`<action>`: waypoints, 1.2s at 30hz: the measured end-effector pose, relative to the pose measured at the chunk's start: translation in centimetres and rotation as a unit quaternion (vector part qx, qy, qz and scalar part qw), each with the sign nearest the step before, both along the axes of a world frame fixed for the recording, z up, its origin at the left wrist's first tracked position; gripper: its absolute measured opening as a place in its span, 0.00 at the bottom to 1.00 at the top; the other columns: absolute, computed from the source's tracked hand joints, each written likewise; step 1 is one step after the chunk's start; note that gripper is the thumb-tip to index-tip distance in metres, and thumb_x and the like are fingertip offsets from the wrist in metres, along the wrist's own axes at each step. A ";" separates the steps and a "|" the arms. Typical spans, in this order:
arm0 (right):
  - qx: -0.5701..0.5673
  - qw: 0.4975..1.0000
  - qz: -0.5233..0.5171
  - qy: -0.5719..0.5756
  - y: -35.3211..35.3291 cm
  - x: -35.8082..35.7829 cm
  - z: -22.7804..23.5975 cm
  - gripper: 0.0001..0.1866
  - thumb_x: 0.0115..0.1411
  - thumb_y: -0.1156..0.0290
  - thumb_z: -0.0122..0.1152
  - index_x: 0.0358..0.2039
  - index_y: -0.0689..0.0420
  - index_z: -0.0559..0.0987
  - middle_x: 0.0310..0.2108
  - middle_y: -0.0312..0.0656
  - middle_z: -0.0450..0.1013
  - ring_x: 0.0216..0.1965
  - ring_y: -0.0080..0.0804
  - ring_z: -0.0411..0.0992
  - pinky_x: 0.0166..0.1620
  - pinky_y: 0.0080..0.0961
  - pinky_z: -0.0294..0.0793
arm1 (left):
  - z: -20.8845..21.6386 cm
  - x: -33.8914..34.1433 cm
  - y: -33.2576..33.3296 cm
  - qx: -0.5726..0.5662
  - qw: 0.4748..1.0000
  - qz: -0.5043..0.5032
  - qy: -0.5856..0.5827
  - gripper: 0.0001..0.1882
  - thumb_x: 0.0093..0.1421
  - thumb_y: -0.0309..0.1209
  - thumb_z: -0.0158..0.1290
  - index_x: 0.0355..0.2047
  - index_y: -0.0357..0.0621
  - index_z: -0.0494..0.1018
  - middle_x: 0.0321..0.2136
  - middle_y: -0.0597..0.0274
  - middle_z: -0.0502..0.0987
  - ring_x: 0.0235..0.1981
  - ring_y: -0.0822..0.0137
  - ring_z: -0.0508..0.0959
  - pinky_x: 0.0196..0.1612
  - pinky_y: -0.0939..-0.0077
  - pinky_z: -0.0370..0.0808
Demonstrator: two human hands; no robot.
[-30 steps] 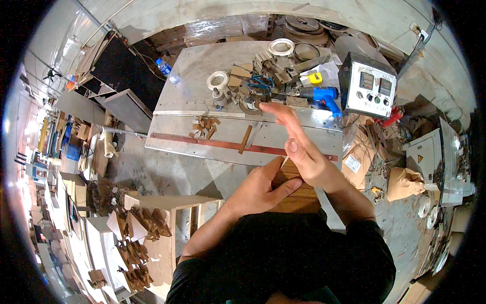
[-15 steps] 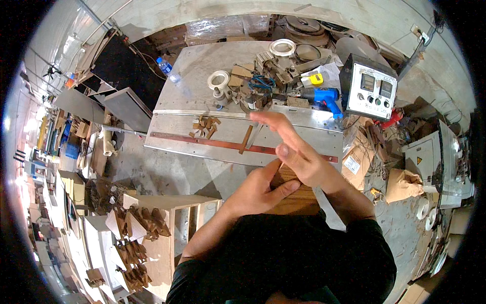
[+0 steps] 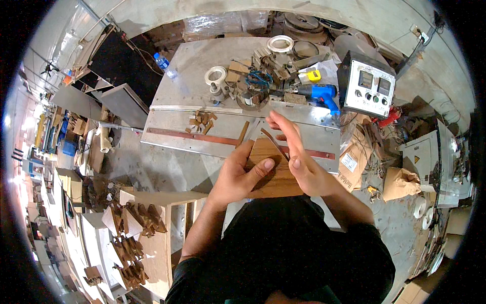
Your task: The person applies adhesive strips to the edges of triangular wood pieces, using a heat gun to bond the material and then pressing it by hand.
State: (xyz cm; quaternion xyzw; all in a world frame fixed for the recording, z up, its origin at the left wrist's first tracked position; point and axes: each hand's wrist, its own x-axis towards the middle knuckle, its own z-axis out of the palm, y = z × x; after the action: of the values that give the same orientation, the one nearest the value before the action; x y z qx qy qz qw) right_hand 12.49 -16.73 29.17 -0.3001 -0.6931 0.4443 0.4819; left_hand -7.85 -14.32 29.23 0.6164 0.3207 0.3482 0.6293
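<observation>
In front of my body is a brown wood-grain board [image 3: 279, 178] with a slanted, tapering top. My left hand [image 3: 235, 175] grips it by its left side, thumb lying across the face. Along the slanted right edge runs a thin brown strip [image 3: 273, 140], its upper end standing a little away from the board. My right hand [image 3: 299, 162] is at that edge with fingers stretched out and thumb by the strip; whether the palm presses on it I cannot tell. Beyond lies a narrow wooden strip [image 3: 243, 133] on the metal worktable [image 3: 177, 119].
Small brown offcuts [image 3: 201, 122] lie on the table's left. Farther back are a blue cordless drill [image 3: 324, 96], yellow tape measure [image 3: 314, 75], white ring-shaped rolls [image 3: 215, 75] and a control box [image 3: 372, 86]. At lower left, a wooden stand [image 3: 157, 197] is next to stacked brown pieces [image 3: 132, 251].
The board has come up and forward, showing more of its face. My left hand has shifted left with it; my right hand has moved down along the slanted edge.
</observation>
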 end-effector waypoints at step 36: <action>0.020 0.998 -0.046 -0.035 3.3 -2.9 1.2 0.47 0.72 0.33 0.22 0.76 0.60 0.50 0.70 0.50 0.58 0.70 0.38 0.55 0.68 0.34 0.52 | 0.8 -1.9 1.3 0.018 0.999 0.036 -0.035 0.21 0.70 0.33 0.59 0.57 0.33 0.69 0.42 0.61 0.80 0.43 0.75 0.78 0.47 0.77 0.76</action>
State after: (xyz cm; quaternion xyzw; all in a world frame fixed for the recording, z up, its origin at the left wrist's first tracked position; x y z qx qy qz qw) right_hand 9.61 -13.40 30.34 -0.3370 -0.7036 0.3971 0.4834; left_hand -9.73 -12.97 30.04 0.6031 0.3142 0.3974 0.6161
